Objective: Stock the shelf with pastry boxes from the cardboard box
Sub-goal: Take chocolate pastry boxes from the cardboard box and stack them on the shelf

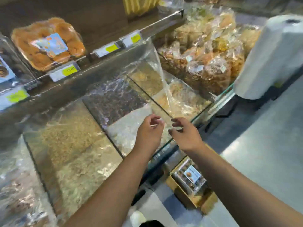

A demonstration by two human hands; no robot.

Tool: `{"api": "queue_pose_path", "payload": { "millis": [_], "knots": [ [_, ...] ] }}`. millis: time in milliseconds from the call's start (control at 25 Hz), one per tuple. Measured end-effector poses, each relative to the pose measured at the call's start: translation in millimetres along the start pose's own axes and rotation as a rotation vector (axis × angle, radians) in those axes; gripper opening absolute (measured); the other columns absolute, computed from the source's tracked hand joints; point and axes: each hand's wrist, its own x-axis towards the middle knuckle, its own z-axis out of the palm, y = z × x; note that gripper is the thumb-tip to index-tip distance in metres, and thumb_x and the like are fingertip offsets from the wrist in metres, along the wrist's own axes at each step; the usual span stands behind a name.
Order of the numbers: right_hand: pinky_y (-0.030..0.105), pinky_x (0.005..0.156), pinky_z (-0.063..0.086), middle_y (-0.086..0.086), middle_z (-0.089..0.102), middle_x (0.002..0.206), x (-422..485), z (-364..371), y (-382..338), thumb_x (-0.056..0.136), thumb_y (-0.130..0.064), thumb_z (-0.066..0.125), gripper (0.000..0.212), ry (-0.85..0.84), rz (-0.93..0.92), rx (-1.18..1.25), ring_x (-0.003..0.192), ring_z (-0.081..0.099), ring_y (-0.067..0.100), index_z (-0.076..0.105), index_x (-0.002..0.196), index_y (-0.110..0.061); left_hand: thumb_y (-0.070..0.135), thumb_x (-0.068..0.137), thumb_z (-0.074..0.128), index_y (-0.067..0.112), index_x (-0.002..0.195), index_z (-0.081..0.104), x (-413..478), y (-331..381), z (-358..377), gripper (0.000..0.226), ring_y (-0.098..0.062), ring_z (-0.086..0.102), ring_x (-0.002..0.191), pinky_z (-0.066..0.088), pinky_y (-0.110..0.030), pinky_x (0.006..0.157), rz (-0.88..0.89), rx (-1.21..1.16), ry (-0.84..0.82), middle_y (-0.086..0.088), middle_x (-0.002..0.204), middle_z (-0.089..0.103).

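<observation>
Nearest, the cardboard box (201,203) sits low at the display's foot with a pastry box (190,176) inside, so stocking looks set aside for now. Above it both forearms reach forward side by side over the glass bins (165,145). The left hand (150,131) and right hand (184,134), each grip closed in a pinch, hold the lower edge of a clear film (147,68) rising toward the shelf (101,25). Next, I judge, release the film and reach down to the box. Farther back, one stocked pack (49,43) lies on the shelf.
</observation>
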Motion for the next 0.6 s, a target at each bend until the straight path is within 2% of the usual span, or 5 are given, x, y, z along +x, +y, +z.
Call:
{"api": "queue_pose_path", "payload": {
  "millis": [120, 280, 400, 520, 600],
  "knots": [
    [0.029, 0.083, 0.049, 0.0, 0.063, 0.105, -9.5, -46.9, 66.4, 0.08, -0.027, 0.068, 0.035, 0.097, 0.102, 0.007, 0.094, 0.062, 0.016, 0.062, 0.113, -0.018, 0.023, 0.093, 0.059, 0.025, 0.106, 0.059, -11.5, -15.9, 78.1, 0.013, 0.008, 0.053, 0.076, 0.041, -0.005, 0.06, -0.032, 0.092, -0.164, 0.016, 0.088, 0.059],
    [0.03, 0.085, 0.05, 0.001, 0.063, 0.112, -15.4, -78.3, 147.3, 0.083, -0.016, 0.067, 0.039, 0.21, 0.309, 0.07, 0.095, 0.061, 0.015, 0.062, 0.122, -0.016, 0.014, 0.091, 0.061, 0.018, 0.105, 0.06, -15.4, -51.3, 167.0, 0.015, -0.002, 0.056, 0.072, 0.039, -0.005, 0.06, -0.049, 0.184, -0.316, 0.016, 0.08, 0.056],
    [0.024, 0.087, 0.045, -0.003, 0.061, 0.11, -4.1, -75.7, 216.8, 0.085, -0.014, 0.068, 0.039, 0.292, 0.437, 0.139, 0.098, 0.059, 0.013, 0.06, 0.123, -0.016, 0.016, 0.092, 0.058, 0.016, 0.108, 0.062, -0.4, -91.8, 223.8, 0.017, 0.006, 0.053, 0.067, 0.042, -0.001, 0.057, -0.116, 0.26, -0.444, 0.009, 0.083, 0.058],
    [0.014, 0.08, 0.041, -0.004, 0.056, 0.107, 9.6, -64.0, 285.0, 0.085, -0.01, 0.068, 0.042, 0.392, 0.551, 0.227, 0.101, 0.055, 0.012, 0.059, 0.126, -0.012, 0.027, 0.084, 0.058, 0.029, 0.098, 0.06, 21.8, -155.2, 279.3, 0.014, -0.018, 0.067, 0.088, 0.055, -0.029, 0.084, -0.136, 0.325, -0.495, -0.003, 0.099, 0.07],
    [0.023, 0.09, 0.048, -0.002, 0.06, 0.114, 19.6, -46.8, 334.4, 0.084, -0.012, 0.069, 0.044, 0.421, 0.627, 0.29, 0.108, 0.059, 0.016, 0.058, 0.127, -0.013, 0.026, 0.086, 0.06, 0.026, 0.105, 0.061, 36.9, -203.3, 306.3, 0.019, -0.02, 0.065, 0.095, 0.052, -0.029, 0.087, -0.147, 0.407, -0.527, -0.002, 0.106, 0.069]
  ]
}}
